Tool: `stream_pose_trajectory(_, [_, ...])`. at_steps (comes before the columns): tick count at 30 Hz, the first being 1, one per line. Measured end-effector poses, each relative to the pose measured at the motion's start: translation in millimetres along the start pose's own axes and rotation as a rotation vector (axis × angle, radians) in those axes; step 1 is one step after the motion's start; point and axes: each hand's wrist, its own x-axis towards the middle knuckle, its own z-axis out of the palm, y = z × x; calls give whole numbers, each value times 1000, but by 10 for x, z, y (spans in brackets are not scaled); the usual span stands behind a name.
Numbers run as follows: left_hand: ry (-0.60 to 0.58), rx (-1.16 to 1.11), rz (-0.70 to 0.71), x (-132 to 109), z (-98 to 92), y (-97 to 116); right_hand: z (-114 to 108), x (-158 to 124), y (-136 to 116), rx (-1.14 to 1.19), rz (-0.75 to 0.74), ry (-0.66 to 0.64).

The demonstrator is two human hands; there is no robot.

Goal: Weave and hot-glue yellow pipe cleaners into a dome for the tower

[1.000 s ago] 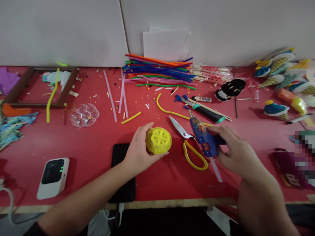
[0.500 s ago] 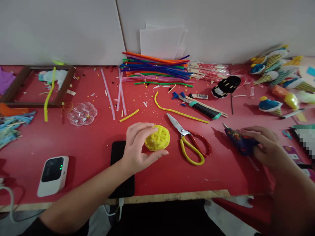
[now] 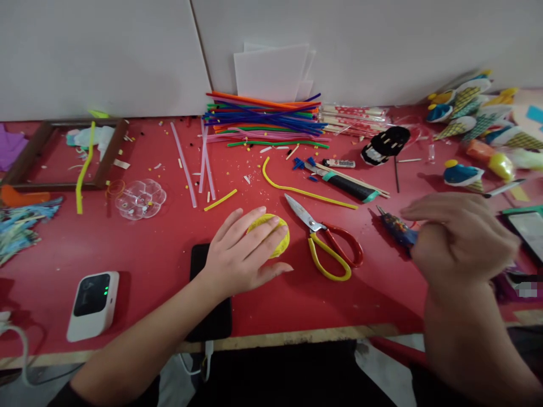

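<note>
My left hand (image 3: 240, 254) lies over a yellow woven ball (image 3: 278, 237) on the red table (image 3: 148, 249). Its fingers cover the top of the ball and the thumb lies beside it. My right hand (image 3: 460, 240) hovers at the right, blurred by motion, over a blue glue gun (image 3: 396, 226) of which only the nozzle end shows. I cannot make out whether its fingers grip the gun. Scissors (image 3: 326, 246) with yellow and red handles lie between the two hands.
A black phone (image 3: 203, 316) lies under my left forearm, and a white router (image 3: 91, 305) sits at the front left. Coloured straws (image 3: 263, 118) are piled at the wall. A clear tray (image 3: 139, 199), a wooden frame (image 3: 38, 150), a craft knife (image 3: 348, 186) and paper craft figures (image 3: 470, 113) surround the space.
My right hand carried the glue gun from beside the scissors to the right, then rose over it. My left hand turned the yellow ball and now lies flatter over it.
</note>
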Motion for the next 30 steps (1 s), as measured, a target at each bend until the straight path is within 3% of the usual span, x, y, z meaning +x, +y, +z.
stream_pose_trajectory(4, [4,42,36,10,0,-21,226,136,-374,258,-233,-190])
stream_pose_trajectory(7, [55,141,143,26,-2,-18,390,190,-518,354,-301,-297])
stream_pose_trajectory(11, [67,318,245,49,-7,16,600,127,-625,507,-272,-325])
stream_pose_trajectory(17, [60,339,277,53,0,41,808,-120,-676,651,-201,-354])
stream_pose_trajectory(30, [38,313,254,17,23,14,851,-210,-713,705,-97,-386])
